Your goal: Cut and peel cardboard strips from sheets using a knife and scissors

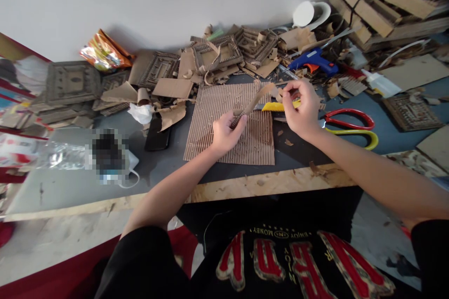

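My left hand (228, 133) is closed on one end of a narrow cardboard strip (257, 97), above a square sheet of corrugated cardboard (206, 117). To its right, my right hand (300, 107) pinches a thin piece of brown paper near the strip's other end. A yellow-handled cutter (273, 106) lies between the hands, its far end partly hidden by my right hand. Scissors with one red and one yellow handle (351, 119) rest just right of my right hand.
Carved cardboard pieces (161, 70) and scraps line the wall. A blue glue gun (315, 61) lies behind my right hand, a white bottle (382, 83) farther right. A black phone (157, 135) is at the left, and stacked cardboard (396, 4) stands back right.
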The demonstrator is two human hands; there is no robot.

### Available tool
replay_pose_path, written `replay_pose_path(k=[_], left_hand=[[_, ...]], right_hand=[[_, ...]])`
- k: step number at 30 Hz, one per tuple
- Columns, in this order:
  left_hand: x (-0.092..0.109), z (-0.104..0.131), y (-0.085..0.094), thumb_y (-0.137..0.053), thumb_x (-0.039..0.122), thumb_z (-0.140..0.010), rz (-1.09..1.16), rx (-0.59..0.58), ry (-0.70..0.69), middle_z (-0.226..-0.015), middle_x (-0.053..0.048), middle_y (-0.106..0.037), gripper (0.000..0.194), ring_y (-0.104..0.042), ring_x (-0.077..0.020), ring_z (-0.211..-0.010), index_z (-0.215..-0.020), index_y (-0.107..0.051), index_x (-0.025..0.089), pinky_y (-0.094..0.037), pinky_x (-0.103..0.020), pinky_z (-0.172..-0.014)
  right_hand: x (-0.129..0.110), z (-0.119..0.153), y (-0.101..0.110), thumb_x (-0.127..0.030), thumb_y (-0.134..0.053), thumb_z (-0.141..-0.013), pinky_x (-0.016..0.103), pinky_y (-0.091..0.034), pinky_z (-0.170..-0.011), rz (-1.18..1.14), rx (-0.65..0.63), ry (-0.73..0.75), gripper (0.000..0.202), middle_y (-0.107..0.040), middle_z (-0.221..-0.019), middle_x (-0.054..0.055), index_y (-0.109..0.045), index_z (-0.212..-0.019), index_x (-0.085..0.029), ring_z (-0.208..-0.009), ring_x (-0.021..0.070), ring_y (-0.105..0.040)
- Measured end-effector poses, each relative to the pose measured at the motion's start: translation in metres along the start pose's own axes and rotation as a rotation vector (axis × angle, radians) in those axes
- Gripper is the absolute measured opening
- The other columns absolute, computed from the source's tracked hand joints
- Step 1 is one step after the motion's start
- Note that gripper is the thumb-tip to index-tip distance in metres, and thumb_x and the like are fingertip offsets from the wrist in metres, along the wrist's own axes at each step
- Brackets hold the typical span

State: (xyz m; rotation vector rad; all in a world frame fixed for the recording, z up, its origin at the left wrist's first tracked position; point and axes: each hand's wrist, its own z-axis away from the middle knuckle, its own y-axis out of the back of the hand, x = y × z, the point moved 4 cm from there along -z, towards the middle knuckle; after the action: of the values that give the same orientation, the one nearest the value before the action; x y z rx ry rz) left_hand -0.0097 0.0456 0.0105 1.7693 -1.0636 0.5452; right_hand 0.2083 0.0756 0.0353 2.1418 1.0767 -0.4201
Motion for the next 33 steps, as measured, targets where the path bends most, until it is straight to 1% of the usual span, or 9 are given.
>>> replay_pose_path(k=[4, 6, 11, 14, 20, 23, 27, 30, 33], left_hand=[[0.003, 0.001, 0.001, -0.050, 0.042, -0.095, 0.041, 0.020, -0.004, -0.051, 0.006, -0.056, 0.027, -0.055, -0.0078, -0.048, -0.091, -0.062, 0.018, -0.043, -0.020, -0.050], [0.004, 0.000, 0.001, -0.051, 0.041, -0.094, 0.073, 0.017, 0.012, -0.051, 0.006, -0.056, 0.025, -0.055, -0.0073, -0.047, -0.089, -0.060, 0.018, -0.044, -0.020, -0.051], [0.006, 0.000, 0.001, -0.055, 0.038, -0.092, 0.091, 0.011, 0.042, -0.052, 0.006, -0.057, 0.022, -0.056, -0.0067, -0.048, -0.086, -0.060, 0.017, -0.044, -0.019, -0.050], [0.006, -0.001, 0.001, -0.056, 0.037, -0.092, 0.109, 0.015, 0.038, -0.052, 0.006, -0.057, 0.021, -0.055, -0.0063, -0.047, -0.088, -0.061, 0.017, -0.044, -0.018, -0.050], [0.004, -0.001, -0.001, -0.054, 0.043, -0.094, 0.176, 0.005, 0.027, -0.053, 0.007, -0.057, 0.028, -0.055, -0.0051, -0.046, -0.094, -0.061, 0.017, -0.042, -0.015, -0.048], [0.003, -0.001, -0.001, -0.046, 0.046, -0.098, 0.184, 0.015, 0.035, -0.050, 0.007, -0.055, 0.034, -0.053, -0.0044, -0.043, -0.086, -0.059, 0.017, -0.040, -0.015, -0.047], [0.002, -0.002, 0.000, -0.036, 0.050, -0.100, 0.191, 0.042, 0.072, -0.048, 0.007, -0.052, 0.043, -0.048, -0.0044, -0.039, -0.077, -0.053, 0.018, -0.038, -0.015, -0.044], [0.000, -0.004, -0.001, -0.037, 0.054, -0.098, 0.280, 0.033, 0.113, -0.051, 0.006, -0.052, 0.043, -0.048, -0.0051, -0.040, -0.080, -0.051, 0.018, -0.037, -0.016, -0.042], [-0.005, -0.004, -0.003, -0.041, 0.056, -0.096, 0.378, 0.041, 0.148, -0.050, 0.008, -0.044, 0.042, -0.045, -0.0051, -0.040, -0.080, -0.050, 0.019, -0.036, -0.016, -0.040]], right_hand=[[0.006, -0.002, 0.001, -0.018, -0.049, -0.088, 0.052, -0.047, -0.093, 0.124, -0.004, -0.014, 0.022, -0.057, -0.113, 0.013, -0.054, -0.109, -0.023, -0.112, 0.0312, -0.054], [0.008, -0.002, -0.002, -0.015, -0.052, -0.084, 0.057, -0.042, -0.099, 0.182, -0.049, 0.017, 0.028, -0.055, -0.120, 0.015, -0.055, -0.111, -0.023, -0.118, 0.0342, -0.050], [0.005, 0.006, -0.017, -0.019, -0.057, -0.080, 0.050, -0.049, -0.085, 0.213, -0.307, 0.151, 0.014, -0.063, -0.097, 0.009, -0.060, -0.094, -0.020, -0.096, 0.0304, -0.058], [0.003, 0.010, -0.019, -0.024, -0.062, -0.078, 0.049, -0.048, -0.080, 0.326, -0.337, 0.156, 0.022, -0.064, -0.100, 0.012, -0.062, -0.098, -0.017, -0.097, 0.0326, -0.057], [0.004, 0.009, -0.018, -0.027, -0.051, -0.090, 0.049, -0.047, -0.087, 0.449, -0.490, 0.027, 0.033, -0.060, -0.108, 0.017, -0.059, -0.117, -0.011, -0.102, 0.0331, -0.055], [-0.002, 0.006, -0.014, -0.023, -0.040, -0.094, 0.045, -0.050, -0.085, 0.439, -0.476, -0.026, 0.036, -0.054, -0.115, 0.019, -0.053, -0.126, -0.010, -0.101, 0.0304, -0.058], [-0.007, 0.006, -0.012, -0.022, -0.034, -0.096, 0.038, -0.051, -0.068, 0.431, -0.430, -0.043, 0.034, -0.053, -0.121, 0.019, -0.051, -0.125, -0.014, -0.088, 0.0249, -0.062], [-0.006, 0.008, -0.012, -0.039, -0.048, -0.094, 0.034, -0.048, -0.058, 0.442, -0.433, -0.008, 0.038, -0.057, -0.115, 0.018, -0.051, -0.122, -0.014, -0.081, 0.0239, -0.063], [-0.007, 0.009, -0.010, -0.049, -0.060, -0.086, 0.033, -0.048, -0.058, 0.399, -0.399, 0.040, 0.047, -0.062, -0.107, 0.015, -0.053, -0.118, -0.015, -0.081, 0.0248, -0.064]])
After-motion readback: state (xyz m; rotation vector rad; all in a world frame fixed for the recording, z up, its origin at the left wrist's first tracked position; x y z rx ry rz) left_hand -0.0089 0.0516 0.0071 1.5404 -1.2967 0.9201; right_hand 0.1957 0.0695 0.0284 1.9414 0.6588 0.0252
